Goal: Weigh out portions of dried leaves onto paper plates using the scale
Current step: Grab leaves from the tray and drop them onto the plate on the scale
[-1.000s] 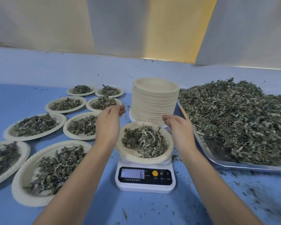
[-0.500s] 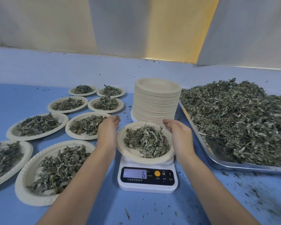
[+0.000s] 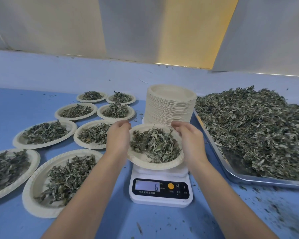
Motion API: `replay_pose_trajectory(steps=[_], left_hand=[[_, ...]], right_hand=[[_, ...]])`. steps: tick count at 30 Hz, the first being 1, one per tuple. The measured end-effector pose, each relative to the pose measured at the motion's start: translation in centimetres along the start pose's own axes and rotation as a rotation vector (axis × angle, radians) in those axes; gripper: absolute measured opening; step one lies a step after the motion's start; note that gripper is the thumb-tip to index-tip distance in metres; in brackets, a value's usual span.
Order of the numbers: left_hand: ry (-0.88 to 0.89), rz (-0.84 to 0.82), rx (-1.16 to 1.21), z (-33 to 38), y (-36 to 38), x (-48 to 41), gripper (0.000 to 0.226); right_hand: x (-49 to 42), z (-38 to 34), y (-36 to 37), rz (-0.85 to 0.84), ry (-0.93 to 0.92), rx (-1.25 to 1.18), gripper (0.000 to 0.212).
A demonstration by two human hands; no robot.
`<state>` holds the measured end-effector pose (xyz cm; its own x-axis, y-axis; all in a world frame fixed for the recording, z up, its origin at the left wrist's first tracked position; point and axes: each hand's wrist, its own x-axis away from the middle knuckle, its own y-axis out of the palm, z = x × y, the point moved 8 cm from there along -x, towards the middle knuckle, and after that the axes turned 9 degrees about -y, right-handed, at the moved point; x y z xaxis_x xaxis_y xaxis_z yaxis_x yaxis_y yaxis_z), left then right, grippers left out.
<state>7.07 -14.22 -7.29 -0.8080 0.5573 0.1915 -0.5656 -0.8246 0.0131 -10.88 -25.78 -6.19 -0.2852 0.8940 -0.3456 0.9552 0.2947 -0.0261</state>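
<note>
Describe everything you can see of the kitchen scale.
The scale is a white, plastic-looking box standing flat on the blue table. Its black front panel carries a lit display reading 6, an orange round button and keys marked M and T. A paper plate of dried leaves covers its platform.

Blue table [image 3: 16, 104]. Cream plates [image 3: 169, 107]. Grey-green leaves [image 3: 155, 144]. At six o'clock, the white scale [image 3: 160, 202] has a black front and an orange button [image 3: 170, 186].

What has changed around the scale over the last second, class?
The left hand dropped from behind the plate to its left rim; with the right hand, both now grip it, seemingly lifting it slightly. The scale still reads 6; other plates unmoved.
</note>
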Motion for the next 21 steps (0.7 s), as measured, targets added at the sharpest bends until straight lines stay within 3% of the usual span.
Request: replay_pose_trajectory(steps=[4,9,11,12,15,17,21], left_hand=[[-0.050,0.025,-0.048,0.5,-1.8,-1.4,0.034],[-0.073,0.133,0.077,1.6,-5.7,-3.3,0.036],[-0.062,0.196,0.103,2.3,-7.4,-4.5,0.036],[-0.058,0.226,0.121,2.7,-8.1,-5.2,0.037],[-0.037,0.326,0.151,3.7,-10.0,-7.5,0.040],[-0.017,0.366,0.184,4.3,-10.6,-9.0,0.042],[-0.019,0.393,0.183,4.8,-11.2,-12.5,0.036]], right_hand=[[-0.7,-0.7,2.1,-0.045,0.001,-0.067,0.026],[-2.2,-1.3,6.0,-0.150,-0.015,-0.001,0.023],[-2.8,-1.3,7.8,-0.198,-0.001,0.041,0.010],[-3.1,-1.1,8.8,-0.237,0.025,0.052,0.003],[-3.7,0.4,12.0,-0.365,0.235,0.016,0.015],[-3.8,0.9,14.3,-0.441,0.376,-0.095,0.012],[-5.7,1.9,17.9,-0.406,0.496,-0.242,0.006]])
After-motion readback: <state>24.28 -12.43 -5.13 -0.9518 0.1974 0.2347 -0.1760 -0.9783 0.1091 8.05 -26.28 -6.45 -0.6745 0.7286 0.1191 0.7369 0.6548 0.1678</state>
